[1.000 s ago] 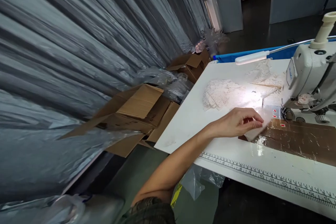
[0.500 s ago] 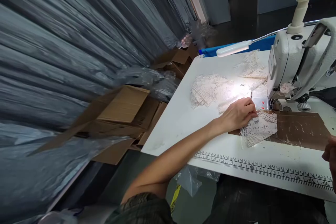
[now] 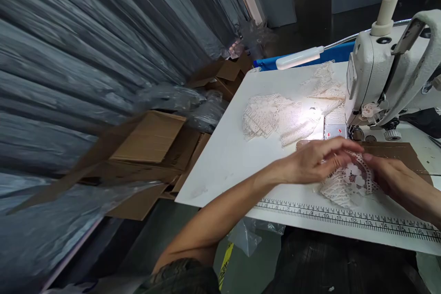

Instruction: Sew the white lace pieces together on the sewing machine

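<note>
The right hand (image 3: 396, 178) pinches the lace piece's (image 3: 344, 187) right edge; the left hand (image 3: 312, 161) curves over its far-left edge, whether pinching I cannot tell.

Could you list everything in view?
Metal sewing machine: one, white, table's right
Slim lamp: one, white, beside machine
Ruled table: one, white, right
Lace pieces: several, cream, left of machine
Floral lace piece: one, white, between hands
Flat sheet: one, brown, before machine
Open cardboard boxes: at least two, brown, left of table
Crumpled plastic: uncountable, clear, around boxes
Pleated curtain: one, grey, left
Left hand: one, bare, floral lace's left
Right hand: one, bare, floral lace's right
</note>
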